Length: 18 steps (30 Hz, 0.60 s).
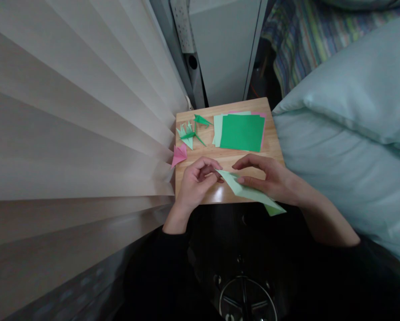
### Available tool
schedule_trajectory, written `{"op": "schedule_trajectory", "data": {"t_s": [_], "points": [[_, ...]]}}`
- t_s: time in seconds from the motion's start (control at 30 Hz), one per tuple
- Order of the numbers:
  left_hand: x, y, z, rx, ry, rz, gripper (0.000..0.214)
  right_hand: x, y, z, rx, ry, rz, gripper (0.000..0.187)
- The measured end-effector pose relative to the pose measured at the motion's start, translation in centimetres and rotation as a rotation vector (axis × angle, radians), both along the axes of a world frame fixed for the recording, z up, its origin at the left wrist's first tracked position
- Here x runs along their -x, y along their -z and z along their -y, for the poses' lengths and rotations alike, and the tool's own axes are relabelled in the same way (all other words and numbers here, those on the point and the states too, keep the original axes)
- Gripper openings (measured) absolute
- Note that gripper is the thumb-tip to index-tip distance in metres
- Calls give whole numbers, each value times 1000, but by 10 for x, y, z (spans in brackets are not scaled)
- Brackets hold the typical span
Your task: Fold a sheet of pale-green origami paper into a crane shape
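A partly folded sheet of light green origami paper slants over the front edge of a small wooden table. My left hand pinches its upper left corner between thumb and fingers. My right hand lies along its upper edge with the thumb against the paper and the index finger apart from the thumb, partly curved. Behind the hands is a stack of square paper with a dark green sheet on top and light green and pink sheets showing beneath. Folded paper cranes in green shades stand at the back left.
A pink folded paper piece sits at the table's left edge, against a pleated curtain. Light blue bedding borders the right side. A pale cabinet stands behind the table. Below is a wheeled chair base.
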State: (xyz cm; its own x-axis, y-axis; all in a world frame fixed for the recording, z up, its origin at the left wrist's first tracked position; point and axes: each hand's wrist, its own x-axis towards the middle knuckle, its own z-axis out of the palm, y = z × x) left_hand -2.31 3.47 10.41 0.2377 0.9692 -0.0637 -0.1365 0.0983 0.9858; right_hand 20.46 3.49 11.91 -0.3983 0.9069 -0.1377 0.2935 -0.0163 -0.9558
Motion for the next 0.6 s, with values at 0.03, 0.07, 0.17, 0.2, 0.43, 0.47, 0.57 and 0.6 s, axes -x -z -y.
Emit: {"op": "schedule_trajectory", "data": {"t_s": [0.03, 0.07, 0.17, 0.2, 0.43, 0.47, 0.57, 0.6], "points": [[0, -1, 0, -5, 22, -5, 13, 0, -2, 0, -12, -3, 22, 26], [0, -2, 0, -3, 48, -15, 13, 0, -4, 1, -9, -23, 38, 24], [2, -3, 0, 45, 120, -49, 12, 0, -9, 2, 33, -100, 46, 27], [2, -3, 1, 69, 138, -54, 13, 0, -10, 3, 41, -114, 42, 30], [3, -3, 2, 141, 128, -31, 26, -1, -6, 1, 114, -168, -14, 32], [3, -4, 2, 143, 118, -25, 27, -1, -5, 0, 133, -175, -34, 32], [3, -5, 2, 141, 91, -2, 26, 1, -2, -1, 195, -196, -100, 34], [3, -5, 2, 139, 83, 5, 25, 2, -1, -1, 216, -198, -121, 35]]}}
